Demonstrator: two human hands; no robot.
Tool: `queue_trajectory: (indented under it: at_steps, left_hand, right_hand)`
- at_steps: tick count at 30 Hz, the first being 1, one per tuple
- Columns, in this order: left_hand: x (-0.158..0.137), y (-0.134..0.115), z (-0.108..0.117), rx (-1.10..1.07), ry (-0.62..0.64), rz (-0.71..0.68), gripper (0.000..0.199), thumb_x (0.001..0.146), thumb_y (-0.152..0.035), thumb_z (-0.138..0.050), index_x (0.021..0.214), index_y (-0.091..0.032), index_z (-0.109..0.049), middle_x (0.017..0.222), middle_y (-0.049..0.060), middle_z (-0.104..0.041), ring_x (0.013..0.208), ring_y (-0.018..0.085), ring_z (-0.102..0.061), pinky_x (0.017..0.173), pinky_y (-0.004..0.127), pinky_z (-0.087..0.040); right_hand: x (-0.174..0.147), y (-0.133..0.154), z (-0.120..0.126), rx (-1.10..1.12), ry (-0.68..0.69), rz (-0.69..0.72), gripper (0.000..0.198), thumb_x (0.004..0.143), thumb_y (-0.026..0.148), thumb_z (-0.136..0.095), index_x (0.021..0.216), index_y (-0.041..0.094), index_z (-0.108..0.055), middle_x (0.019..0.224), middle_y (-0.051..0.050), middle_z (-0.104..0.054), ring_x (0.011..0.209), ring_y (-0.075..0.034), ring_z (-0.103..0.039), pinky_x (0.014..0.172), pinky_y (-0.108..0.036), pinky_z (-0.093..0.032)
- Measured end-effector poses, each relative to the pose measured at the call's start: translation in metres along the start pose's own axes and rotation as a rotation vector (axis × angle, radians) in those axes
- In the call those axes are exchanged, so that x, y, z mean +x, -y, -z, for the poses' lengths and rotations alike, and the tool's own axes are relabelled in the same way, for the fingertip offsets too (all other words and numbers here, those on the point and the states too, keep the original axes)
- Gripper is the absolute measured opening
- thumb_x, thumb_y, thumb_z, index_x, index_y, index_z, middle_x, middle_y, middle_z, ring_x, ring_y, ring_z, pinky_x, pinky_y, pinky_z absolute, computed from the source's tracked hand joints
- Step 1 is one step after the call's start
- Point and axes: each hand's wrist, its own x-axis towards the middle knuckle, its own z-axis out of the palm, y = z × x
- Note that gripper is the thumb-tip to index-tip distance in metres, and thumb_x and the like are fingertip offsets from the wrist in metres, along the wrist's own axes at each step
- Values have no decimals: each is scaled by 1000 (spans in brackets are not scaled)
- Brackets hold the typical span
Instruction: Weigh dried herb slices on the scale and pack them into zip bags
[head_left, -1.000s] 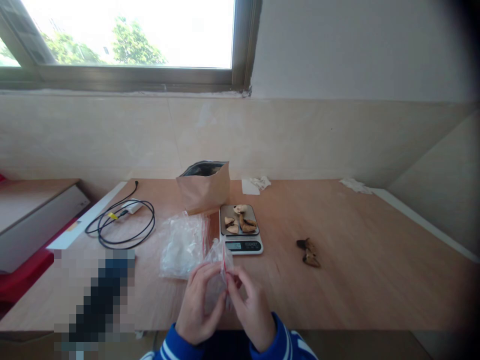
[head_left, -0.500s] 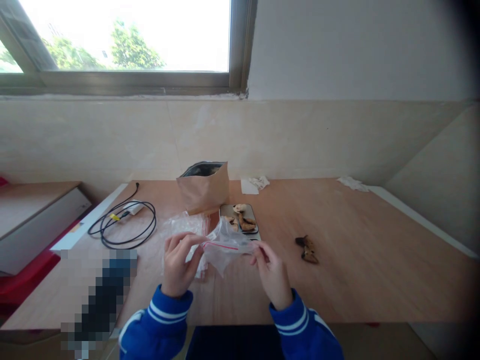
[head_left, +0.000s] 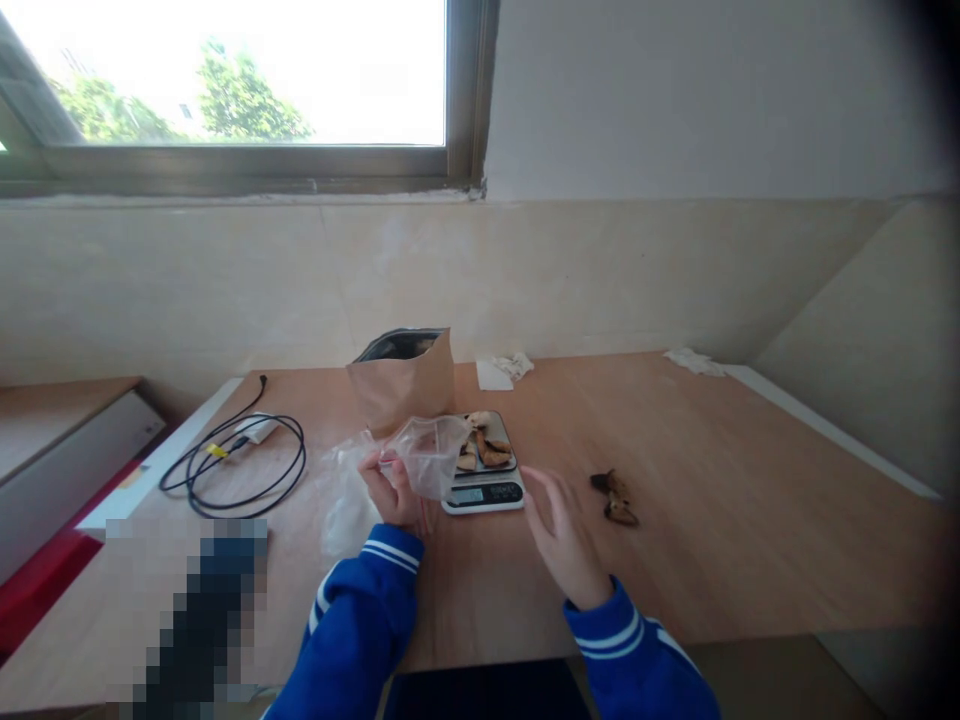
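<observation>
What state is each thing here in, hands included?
Left hand: pinching the held bag
Right hand: open, beside the scale
Held bag: clear, spread out, mouth hard to tell
Bag pile: lying on the table
Scale: display on, digits unreadable
Brown pieces: resting on the scale
Loose pieces: lying on the table
Paper bag: upright, open-topped
Black cable: loosely coiled
Window: open or shut, unclear

clear bag | in left hand | brown pieces | on white scale
</observation>
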Motion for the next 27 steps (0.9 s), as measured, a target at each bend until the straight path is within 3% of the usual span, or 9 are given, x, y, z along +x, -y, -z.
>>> queue_trajectory:
  at_steps: [3,7,12,21,27]
  left_hand:
    - [-4,4,-1,-2,-146,9,29,88,-48,-36,94,-21,-42,86,4,-52,84,20,-56,78,35,-46]
    - [-2,-2,0,-33,-209,75,24,90,-44,-32,94,-22,-42,88,4,-50,87,19,-54,79,34,-44]
    - [0,-2,1,-107,-173,179,23,91,-43,-29,93,-23,-41,88,5,-50,86,20,-53,78,37,-45]
    - [-2,2,2,-134,-140,214,24,91,-44,-31,94,-23,-43,86,5,-51,82,19,-55,77,37,-46]
    - [-1,1,-3,-284,-174,135,27,89,-46,-36,95,-21,-43,92,5,-55,87,20,-57,81,36,-45]
  right_hand:
    - [9,-7,-7,-59,30,46,35,91,27,-37,124,21,-49,126,-12,-54,120,-23,-49,102,-45,-40]
    - [24,-15,-25,-112,97,56,42,90,23,-34,132,19,-43,137,-13,-46,128,-23,-42,105,-45,-37]
    - [38,-20,-39,-163,101,69,44,88,21,-36,132,20,-43,136,-12,-46,127,-24,-42,105,-47,-36]
    - [43,-22,-47,-190,101,126,43,89,24,-40,131,16,-40,132,-14,-49,125,-25,-43,103,-46,-36]
    - [44,-21,-45,-348,117,105,33,87,25,-46,119,20,-54,113,-11,-60,104,-27,-52,88,-43,-41]
